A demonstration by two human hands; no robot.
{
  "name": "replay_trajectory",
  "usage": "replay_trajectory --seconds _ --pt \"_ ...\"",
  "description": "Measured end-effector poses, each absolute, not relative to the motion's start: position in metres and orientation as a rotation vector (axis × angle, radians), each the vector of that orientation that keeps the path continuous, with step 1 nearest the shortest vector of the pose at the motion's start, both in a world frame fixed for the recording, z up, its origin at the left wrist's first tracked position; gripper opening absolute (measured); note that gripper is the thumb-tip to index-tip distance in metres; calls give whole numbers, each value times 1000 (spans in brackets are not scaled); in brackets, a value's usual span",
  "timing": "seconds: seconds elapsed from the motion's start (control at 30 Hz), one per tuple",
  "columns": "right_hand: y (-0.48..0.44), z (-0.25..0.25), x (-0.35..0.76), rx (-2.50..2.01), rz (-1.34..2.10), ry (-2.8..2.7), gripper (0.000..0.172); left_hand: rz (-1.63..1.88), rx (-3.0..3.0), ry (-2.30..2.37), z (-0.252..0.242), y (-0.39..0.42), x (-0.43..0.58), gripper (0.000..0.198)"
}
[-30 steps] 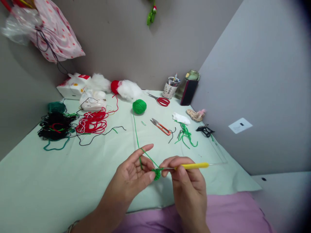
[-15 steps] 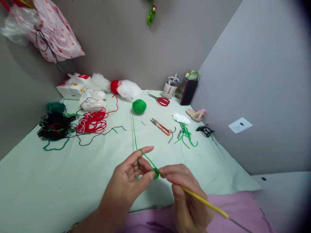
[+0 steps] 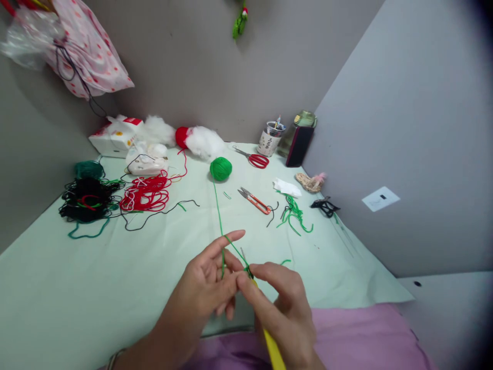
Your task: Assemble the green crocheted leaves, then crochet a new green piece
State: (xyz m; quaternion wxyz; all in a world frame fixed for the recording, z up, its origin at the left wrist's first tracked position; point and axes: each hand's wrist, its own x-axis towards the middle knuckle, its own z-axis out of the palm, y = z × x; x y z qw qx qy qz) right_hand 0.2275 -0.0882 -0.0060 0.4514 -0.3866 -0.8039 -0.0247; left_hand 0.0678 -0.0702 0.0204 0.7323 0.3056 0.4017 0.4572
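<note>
My left hand (image 3: 210,277) pinches a small green crochet piece (image 3: 247,269) between thumb and fingers, its index finger stretched out with green yarn (image 3: 220,216) running over it. That strand leads back to a green yarn ball (image 3: 221,169) on the table. In my right hand (image 3: 285,303) is a crochet hook (image 3: 271,349) with a yellow handle, its thin metal tip poking up past the crochet piece. Both hands meet at the piece, and fingers cover most of it. A short green yarn end sticks out beyond the right hand.
Orange thread snips (image 3: 254,201) and red-handled scissors (image 3: 252,157) lie beyond my hands. Left are tangled red yarn (image 3: 146,192) and black yarn (image 3: 90,198). Green yarn scraps (image 3: 295,216) lie right. At the back stand a pen cup (image 3: 270,139), a bottle (image 3: 304,121) and white stuffing (image 3: 204,142).
My right hand has turned, swinging the hook's handle from pointing right to pointing down toward me. The hook's tip now shows above the piece. My left hand has shifted slightly.
</note>
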Motion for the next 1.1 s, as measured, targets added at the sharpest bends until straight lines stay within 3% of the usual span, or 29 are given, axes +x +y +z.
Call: replay_trajectory --seconds 0.07,0.23,0.33,0.43,0.63,0.9,1.1 --pt "-89 -7 227 -955 1 -1963 42 915 541 754 21 -69 65 61" --pt "-85 0 227 -855 593 -1457 26 938 511 737 23 -65 60 46" --pt "-80 3 224 -804 764 -1354 21 959 639 761 21 -65 62 43" --pt "-79 3 220 -840 758 -1449 21 1008 759 847 17 -67 66 44" --pt "-87 2 217 -994 309 -1650 34 994 602 768 15 -69 70 47" --pt "-78 2 223 -832 780 -1330 23 1027 546 747 14 -67 66 28" --pt "-75 0 219 -822 857 -1316 20 1009 639 736 11 -69 68 41"
